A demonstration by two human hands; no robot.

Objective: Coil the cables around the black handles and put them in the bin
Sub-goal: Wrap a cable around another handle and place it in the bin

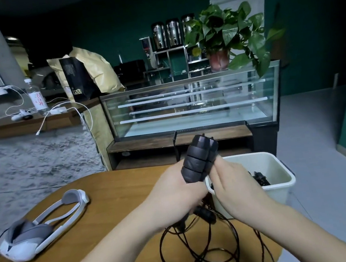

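Two ribbed black handles (199, 160) are held together, upright and tilted slightly right, above the round wooden table (115, 202). My left hand (175, 192) grips their lower part. My right hand (230, 180) pinches them from the right side. A thin black cable (200, 254) hangs from below the hands and lies in loose loops on the table near its front edge. A white bin (280, 187) stands just behind my right hand at the table's right edge, with a black handle and cable bundle (260, 179) inside it.
A white and grey headset (40, 225) lies on the table's left side. Beyond the table stand a glass display case (193, 105) with a potted plant (226, 38) on top, and a counter at left with a bottle (36, 96) and white cables.
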